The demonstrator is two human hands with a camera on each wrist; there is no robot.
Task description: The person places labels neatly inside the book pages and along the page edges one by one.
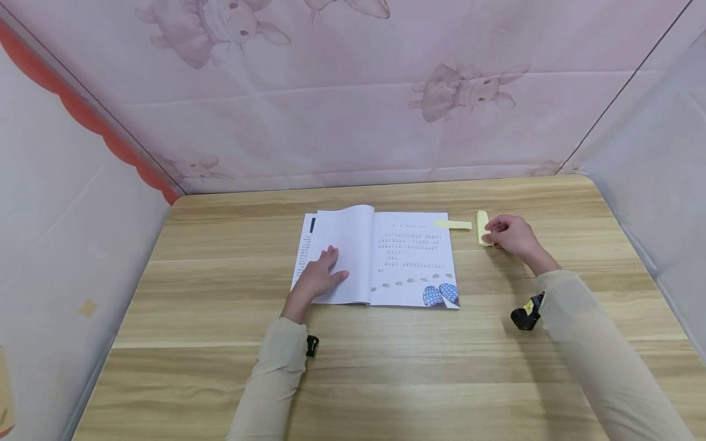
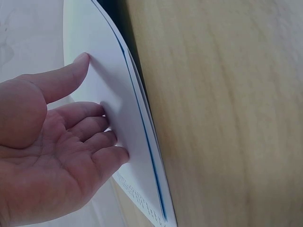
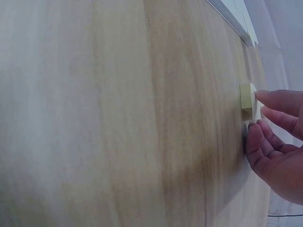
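Note:
An open book (image 1: 410,269) lies on the wooden table, with print and two blue dotted shapes on its right page. My left hand (image 1: 320,277) rests on its blank left page, fingers spread and thumb pointing right; the left wrist view shows the fingertips touching the paper (image 2: 102,28). A pale yellow paper strip (image 1: 460,225) sticks out past the right page's upper edge. Right of it lies a small pad of yellow sticky notes (image 1: 482,223). My right hand (image 1: 514,236) pinches at this pad's right side with bent thumb and fingers. In the right wrist view, the pad (image 3: 245,97) stands thick beside the fingertips.
Another printed sheet or cover (image 1: 300,248) shows beneath the book's left edge. Behind the table (image 1: 380,367) hangs a pink rabbit-print cloth (image 1: 331,122). Pale panels (image 1: 72,184) close off both sides. Each wrist carries a small black camera mount (image 1: 526,313).

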